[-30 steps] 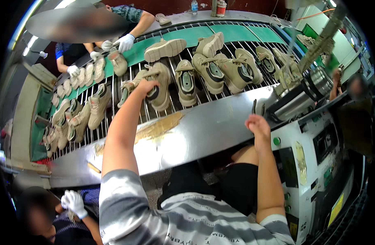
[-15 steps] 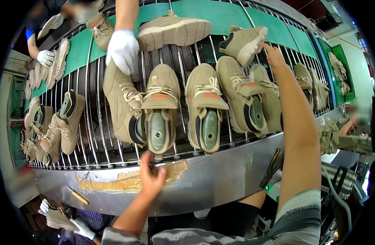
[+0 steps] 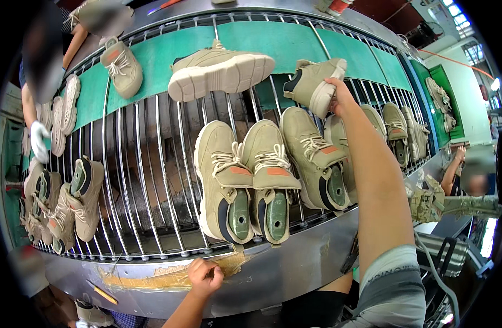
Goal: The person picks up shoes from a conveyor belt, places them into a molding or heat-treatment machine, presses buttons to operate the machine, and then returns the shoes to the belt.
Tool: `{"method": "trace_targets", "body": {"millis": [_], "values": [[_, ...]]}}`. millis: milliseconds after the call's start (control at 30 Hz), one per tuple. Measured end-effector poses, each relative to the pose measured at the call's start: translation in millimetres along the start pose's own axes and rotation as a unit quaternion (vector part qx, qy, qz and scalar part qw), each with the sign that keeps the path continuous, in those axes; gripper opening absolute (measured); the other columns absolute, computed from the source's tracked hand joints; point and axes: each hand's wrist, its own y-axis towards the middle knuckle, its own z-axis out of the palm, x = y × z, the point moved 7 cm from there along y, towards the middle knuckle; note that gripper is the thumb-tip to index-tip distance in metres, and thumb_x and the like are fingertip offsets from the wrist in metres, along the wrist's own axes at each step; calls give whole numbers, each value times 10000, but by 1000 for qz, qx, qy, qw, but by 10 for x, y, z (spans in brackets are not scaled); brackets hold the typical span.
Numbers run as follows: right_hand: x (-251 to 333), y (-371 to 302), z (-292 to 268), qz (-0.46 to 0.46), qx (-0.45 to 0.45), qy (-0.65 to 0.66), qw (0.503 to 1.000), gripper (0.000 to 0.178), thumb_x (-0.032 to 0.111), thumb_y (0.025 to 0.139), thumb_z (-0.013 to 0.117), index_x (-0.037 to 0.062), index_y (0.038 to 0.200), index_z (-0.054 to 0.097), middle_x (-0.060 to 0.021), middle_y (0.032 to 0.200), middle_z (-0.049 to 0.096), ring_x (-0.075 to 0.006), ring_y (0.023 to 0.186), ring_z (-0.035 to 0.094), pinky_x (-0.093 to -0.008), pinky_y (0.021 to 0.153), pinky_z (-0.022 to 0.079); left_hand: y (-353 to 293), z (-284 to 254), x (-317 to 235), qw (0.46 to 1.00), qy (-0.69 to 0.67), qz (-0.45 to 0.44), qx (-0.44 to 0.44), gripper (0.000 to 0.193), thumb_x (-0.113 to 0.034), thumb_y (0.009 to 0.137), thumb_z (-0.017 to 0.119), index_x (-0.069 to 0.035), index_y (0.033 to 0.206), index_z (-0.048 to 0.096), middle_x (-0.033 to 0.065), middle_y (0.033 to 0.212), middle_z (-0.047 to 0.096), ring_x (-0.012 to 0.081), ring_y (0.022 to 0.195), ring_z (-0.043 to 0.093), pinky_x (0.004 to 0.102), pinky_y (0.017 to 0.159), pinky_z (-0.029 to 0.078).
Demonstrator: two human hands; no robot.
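Note:
My right hand point(image 3: 343, 98) reaches far over the rack and grips a tan ankle-high shoe point(image 3: 311, 82) by its pale sole. The shoe is tilted above the bars, toe toward the upper right. My left hand point(image 3: 205, 277) is curled closed over the near metal edge, with nothing visible in it. Just beyond it, a tan laced shoe point(image 3: 221, 158) stands pressed against a second shoe point(image 3: 264, 147), tongues folded forward and green lasts inside. A third tan shoe point(image 3: 311, 147) stands to their right. My right forearm partly covers more shoes behind it.
The metal-bar rack point(image 3: 147, 180) has a green strip point(image 3: 294, 33) along it. A large shoe point(image 3: 223, 71) lies on its side there. More shoes point(image 3: 86, 202) stand at left, near loose soles point(image 3: 65, 115) and a co-worker's gloved hand point(image 3: 38, 141). A yellow-handled tool point(image 3: 104, 294) lies on the near ledge.
A co-worker's gloved hand and the leftmost shoe it touched have gone from the middle. The neighbouring shoe now sits against the one on its right. My left hand has curled closed, away from the shoes.

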Motion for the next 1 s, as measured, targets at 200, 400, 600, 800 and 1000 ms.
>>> {"method": "trace_targets", "body": {"millis": [200, 400, 600, 800, 1000], "values": [[126, -1042, 7, -58, 150, 153, 975, 508, 358, 774, 606, 44, 1170, 555, -135, 1085, 641, -297, 967, 625, -462, 891, 475, -117, -58, -30, 999, -18, -46, -19, 67, -28, 633, 636, -53, 632, 574, 42, 536, 430, 177, 458, 407, 295, 443, 322], [-272, -3012, -426, -126, 299, 329, 887, 594, 377, 808, 528, 15, 1279, 514, -155, 1229, 595, -300, 1099, 590, -457, 958, 465, -319, -59, 130, 994, -38, -66, -75, 84, -44, 706, 623, -29, 641, 571, 29, 528, 413, 119, 486, 391, 264, 469, 317], [-1443, -4947, -1233, -188, 277, 508, 793, 667, 329, 782, 490, -9, 1355, 431, -192, 1295, 547, -356, 1154, 552, -463, 1022, 419, -361, -27, -76, 988, -71, -50, -129, 157, -75, 815, 608, 2, 685, 569, -3, 563, 478, 72, 539, 404, 250, 498, 333], [-2707, -6474, -2429, -197, 283, 554, 757, 688, 284, 766, 507, -11, 1377, 393, -210, 1330, 507, -356, 1175, 536, -468, 1021, 418, -1372, 396, -213, 986, -146, -75, -20, 91, -72, 826, 591, 3, 774, 598, 21, 648, 546, 85, 604, 470, 244, 566, 400], [-2931, -7395, -4075, -317, 50, 461, 827, 698, 243, 767, 524, 59, 1419, 356, -187, 1337, 500, -339, 1188, 526, -460, 1008, 429, -1371, 446, -464, 997, -70, -8, 12, 123, -93, 835, 567, 6, 770, 598, 60, 659, 579, 145, 609, 525, 285, 583, 433]]}}
